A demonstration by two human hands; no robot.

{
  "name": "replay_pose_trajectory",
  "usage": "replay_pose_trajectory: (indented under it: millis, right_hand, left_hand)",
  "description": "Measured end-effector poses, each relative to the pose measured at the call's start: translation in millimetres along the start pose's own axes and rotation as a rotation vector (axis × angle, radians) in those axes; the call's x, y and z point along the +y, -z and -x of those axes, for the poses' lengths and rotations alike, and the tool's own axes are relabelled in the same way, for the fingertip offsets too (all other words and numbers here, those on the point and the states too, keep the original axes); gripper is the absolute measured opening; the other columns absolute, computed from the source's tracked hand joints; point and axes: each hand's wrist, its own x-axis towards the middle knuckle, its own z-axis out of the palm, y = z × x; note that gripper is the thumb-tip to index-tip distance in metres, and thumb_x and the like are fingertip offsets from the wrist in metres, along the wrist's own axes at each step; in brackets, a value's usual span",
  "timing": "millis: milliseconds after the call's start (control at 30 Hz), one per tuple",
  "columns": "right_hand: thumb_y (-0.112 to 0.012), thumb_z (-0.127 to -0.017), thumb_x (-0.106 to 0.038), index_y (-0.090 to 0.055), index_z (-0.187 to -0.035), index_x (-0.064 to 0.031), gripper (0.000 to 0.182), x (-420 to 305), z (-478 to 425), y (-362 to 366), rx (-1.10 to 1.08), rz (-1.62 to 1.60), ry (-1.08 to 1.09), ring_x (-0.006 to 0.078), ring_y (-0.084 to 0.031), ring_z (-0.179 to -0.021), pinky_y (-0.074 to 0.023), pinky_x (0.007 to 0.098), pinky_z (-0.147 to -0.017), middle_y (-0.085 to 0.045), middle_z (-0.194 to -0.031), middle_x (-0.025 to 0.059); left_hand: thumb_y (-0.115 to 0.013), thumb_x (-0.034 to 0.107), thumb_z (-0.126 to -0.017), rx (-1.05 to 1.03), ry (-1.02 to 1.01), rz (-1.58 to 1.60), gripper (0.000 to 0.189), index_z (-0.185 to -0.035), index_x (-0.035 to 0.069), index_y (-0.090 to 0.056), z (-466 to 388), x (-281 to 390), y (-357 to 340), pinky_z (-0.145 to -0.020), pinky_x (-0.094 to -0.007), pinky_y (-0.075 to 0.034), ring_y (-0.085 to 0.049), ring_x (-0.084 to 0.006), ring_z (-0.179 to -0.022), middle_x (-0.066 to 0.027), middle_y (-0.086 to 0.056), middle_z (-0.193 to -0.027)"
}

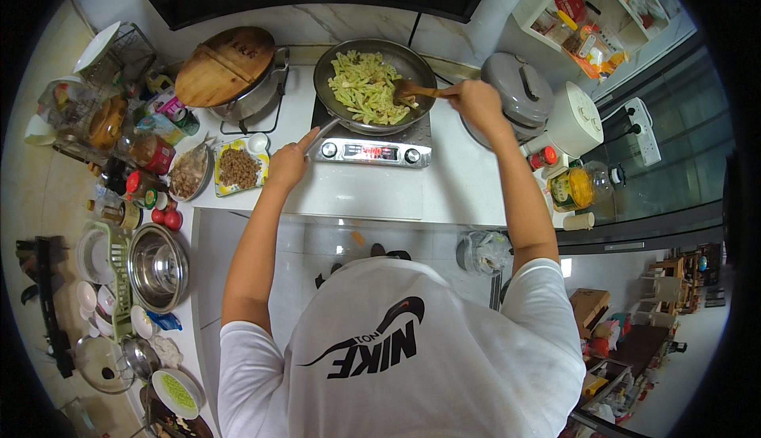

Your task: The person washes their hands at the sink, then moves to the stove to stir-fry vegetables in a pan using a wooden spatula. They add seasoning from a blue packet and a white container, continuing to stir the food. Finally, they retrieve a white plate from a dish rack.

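Note:
A frying pan (418, 60) stands on an induction cooker (371, 152) with a lit display and holds chopped pale green vegetable pieces (359, 84). My left hand (290, 161) grips the metal handle (326, 132) at the pan's lower left. My right hand (475, 104) is closed around a wooden spatula (425, 91), whose blade sits among the pieces on the pan's right side. Left of my left hand lies a patterned plate (223, 190) of browned minced food (238, 168) with a small white dish (257, 143) at its corner.
A pot (252, 102) with a wooden lid (226, 66) stands left of the pan, and a grey lidded appliance (517, 90) stands right. Jars, steel bowls (157, 267) and a green rack (122, 277) crowd the left counter. An oil bottle (571, 189) is at right; a bin (484, 252) stands below.

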Motion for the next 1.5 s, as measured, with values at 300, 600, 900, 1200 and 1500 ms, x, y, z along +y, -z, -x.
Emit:
replay_pose_trajectory:
  millis: [300,600,900,1200,1500]
  right_hand:
    - [-0.078,-0.076,-0.021,-0.075,-0.102,-0.0157,0.026,106,-40,-128,-0.317,-0.884,-0.216,0.0125,-0.057,-0.063,-0.0421,0.0281,-0.054,-0.069,-0.079,0.0005]
    - [-0.075,-0.076,-0.016,-0.064,-0.118,-0.0095,0.044,22,-26,-172,0.017,-0.995,-0.080,0.0197,-0.062,-0.064,-0.0488,0.0351,-0.056,-0.067,-0.080,0.0062]
    - [-0.061,-0.073,-0.004,-0.066,-0.108,-0.0114,0.037,-53,12,-68,0.122,-0.165,0.286,0.0313,-0.066,-0.074,-0.0526,0.0417,-0.062,-0.068,-0.086,0.0119]
    - [-0.059,-0.076,-0.007,-0.069,-0.094,-0.0099,0.021,-76,38,-16,-0.007,0.012,0.330,0.0302,-0.068,-0.068,-0.0535,0.0410,-0.057,-0.067,-0.075,0.0125]
    - [-0.058,-0.079,-0.009,-0.066,-0.113,-0.0196,0.037,-58,-12,-95,0.080,0.236,0.156,0.0261,-0.067,-0.063,-0.0528,0.0365,-0.052,-0.063,-0.077,0.0119]
  left_hand:
    - [-0.062,0.007,-0.082,-0.017,-0.025,0.018,0.076,-0.146,0.036,-0.033,-7,7,0,-0.076,-0.0442,-0.053,-0.065,-0.0325,-0.083,-0.0153,-0.066,-0.090]
    - [-0.062,0.008,-0.082,0.014,-0.020,-0.002,0.076,-0.146,0.037,-0.033,-3,1,-3,-0.075,-0.0445,-0.053,-0.066,-0.0332,-0.082,-0.0156,-0.066,-0.089]
    - [-0.061,0.008,-0.082,-0.007,-0.003,-0.006,0.075,-0.146,0.036,-0.033,-2,0,-3,-0.074,-0.0446,-0.053,-0.066,-0.0330,-0.081,-0.0154,-0.066,-0.088]
    - [-0.060,0.008,-0.083,-0.004,0.000,-0.010,0.076,-0.146,0.037,-0.031,-1,0,-2,-0.074,-0.0452,-0.053,-0.065,-0.0330,-0.082,-0.0154,-0.065,-0.090]
    - [-0.061,0.008,-0.083,-0.011,-0.012,-0.005,0.075,-0.146,0.037,-0.032,-4,-1,-4,-0.074,-0.0446,-0.053,-0.065,-0.0326,-0.082,-0.0156,-0.065,-0.089]
